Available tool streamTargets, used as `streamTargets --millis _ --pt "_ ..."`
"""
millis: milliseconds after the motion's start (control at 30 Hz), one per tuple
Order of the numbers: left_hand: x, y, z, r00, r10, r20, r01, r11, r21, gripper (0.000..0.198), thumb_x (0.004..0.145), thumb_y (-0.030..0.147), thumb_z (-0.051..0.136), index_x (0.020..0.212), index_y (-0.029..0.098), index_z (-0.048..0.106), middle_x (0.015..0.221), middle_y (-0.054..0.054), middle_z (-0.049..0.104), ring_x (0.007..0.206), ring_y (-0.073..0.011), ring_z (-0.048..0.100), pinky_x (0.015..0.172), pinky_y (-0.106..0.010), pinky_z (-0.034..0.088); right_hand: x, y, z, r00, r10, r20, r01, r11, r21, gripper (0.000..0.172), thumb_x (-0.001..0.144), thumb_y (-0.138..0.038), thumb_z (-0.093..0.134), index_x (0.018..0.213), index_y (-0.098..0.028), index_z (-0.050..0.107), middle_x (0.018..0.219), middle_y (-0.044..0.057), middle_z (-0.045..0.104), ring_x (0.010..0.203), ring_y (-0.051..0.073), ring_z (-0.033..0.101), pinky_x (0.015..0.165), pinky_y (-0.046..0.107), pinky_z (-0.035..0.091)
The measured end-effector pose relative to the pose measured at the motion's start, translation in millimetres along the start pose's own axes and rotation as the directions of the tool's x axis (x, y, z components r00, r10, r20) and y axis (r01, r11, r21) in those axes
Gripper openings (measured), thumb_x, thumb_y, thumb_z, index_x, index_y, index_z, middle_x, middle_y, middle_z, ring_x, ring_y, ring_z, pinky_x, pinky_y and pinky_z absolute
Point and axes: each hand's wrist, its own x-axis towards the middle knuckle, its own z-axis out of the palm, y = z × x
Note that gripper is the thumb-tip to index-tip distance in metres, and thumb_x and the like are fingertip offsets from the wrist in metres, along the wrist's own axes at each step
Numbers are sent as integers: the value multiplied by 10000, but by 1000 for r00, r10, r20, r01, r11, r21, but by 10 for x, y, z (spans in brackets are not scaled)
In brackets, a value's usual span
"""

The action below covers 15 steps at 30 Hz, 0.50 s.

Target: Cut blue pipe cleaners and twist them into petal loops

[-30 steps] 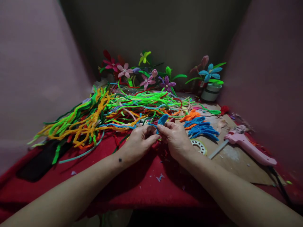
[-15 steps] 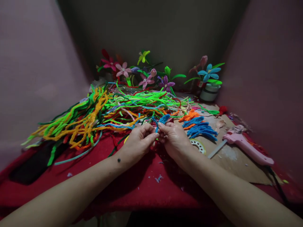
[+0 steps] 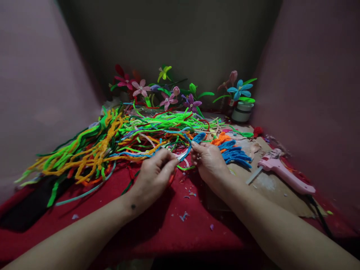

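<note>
Between the fingertips of my right hand [image 3: 209, 161] is a blue fuzzy loop [image 3: 199, 137], with a thin blue tail hanging toward the left. My left hand [image 3: 156, 170] is closed around a small tool with shiny metal blades [image 3: 182, 155], which looks like scissors; red-orange shows under the fingers. The blades lie by the blue tail; whether they touch it is hard to tell. Just right of my right hand, a stack of blue loops [image 3: 236, 154] and some orange loops [image 3: 221, 138] rest on cardboard [image 3: 270, 195].
Many coloured pipe cleaners [image 3: 107, 138] spread over the red cloth [image 3: 168, 232]. Fuzzy flowers [image 3: 191, 103] stand behind them, near a jar [image 3: 242, 111]. A pink glue gun [image 3: 287, 174] lies at the right, and a black object [image 3: 25, 206] at the left.
My left hand has moved away from my right hand and now has the bladed tool in it. The blue loop stays in my right hand. The whole view has shifted slightly.
</note>
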Motion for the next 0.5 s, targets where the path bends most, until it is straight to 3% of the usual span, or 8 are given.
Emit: streamTargets --millis 100,233,500 --pt "87 36 -82 986 -146 -77 130 975 -180 141 779 308 547 760 169 531 564 59 447 464 -60 348 433 -184 275 -35 13 7 996 24 81 -21 999 -40 225 610 -269 666 552 -153 481 470 -41 491 382 54 383 384 209 253" --pt "137 31 -96 988 -154 5 150 952 -268 241 719 286 628 923 158 607 607 52 511 475 -54 373 447 -181 294 -115 69 25 982 64 179 -44 992 -117 209 639 -266 651 571 -153 489 470 -50 467 383 56 381 387 211 244" --pt "114 66 -108 976 -217 -2 211 948 -241 185 748 313 601 697 135 608 516 44 502 477 -69 429 478 -189 336 -180 51 33 944 97 316 -49 986 -159 147 659 -217 621 570 -138 534 464 -40 470 387 64 389 394 220 287"
